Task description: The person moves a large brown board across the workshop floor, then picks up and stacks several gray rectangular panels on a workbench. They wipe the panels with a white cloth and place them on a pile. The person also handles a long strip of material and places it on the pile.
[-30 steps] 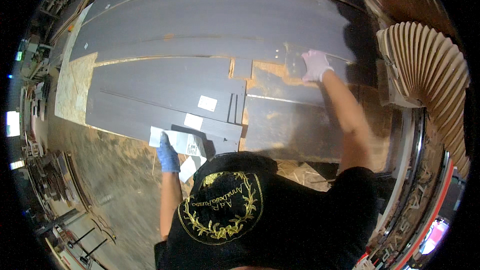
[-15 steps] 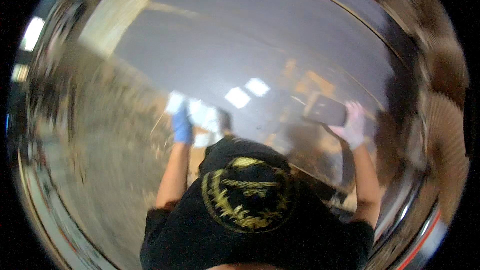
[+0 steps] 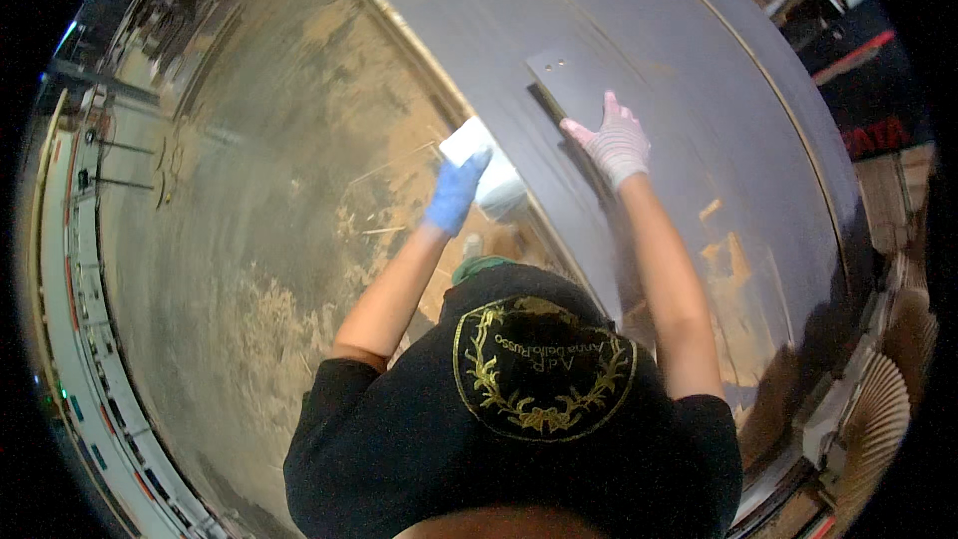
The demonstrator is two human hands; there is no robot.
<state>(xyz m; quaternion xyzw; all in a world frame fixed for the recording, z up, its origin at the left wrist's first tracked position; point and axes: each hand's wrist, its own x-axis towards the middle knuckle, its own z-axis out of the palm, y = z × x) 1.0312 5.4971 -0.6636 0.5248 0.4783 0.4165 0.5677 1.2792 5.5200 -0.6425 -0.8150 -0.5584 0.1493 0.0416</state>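
Observation:
My left hand [image 3: 460, 190], in a blue glove, is closed on a white sheet [image 3: 465, 141] near the edge of the grey board surface. A rounded white bundle [image 3: 502, 186] hangs beside its fingers; whether it joins the sheet I cannot tell. My right hand [image 3: 616, 140], in a pale pink-and-white glove, grips a narrow grey panel [image 3: 556, 73] with two small holes at its far end. The thumb lies at the panel's dark side edge, and the forefinger stretches forward along it. The panel is over the large grey board [image 3: 699, 90], and its near end is hard to make out.
Sawdust-like patches [image 3: 733, 260] lie on the board at the right. To the left is a dusty floor [image 3: 259, 190] with scattered slivers. A long pale machine rail [image 3: 85, 279] runs along the far left. A ribbed brown hose [image 3: 883, 394] stands at the lower right.
My view has turned. Both hands now reach farther forward and closer together. The panel in my right hand has swung lengthwise, showing its two holes; the white sheet stays in my left hand.

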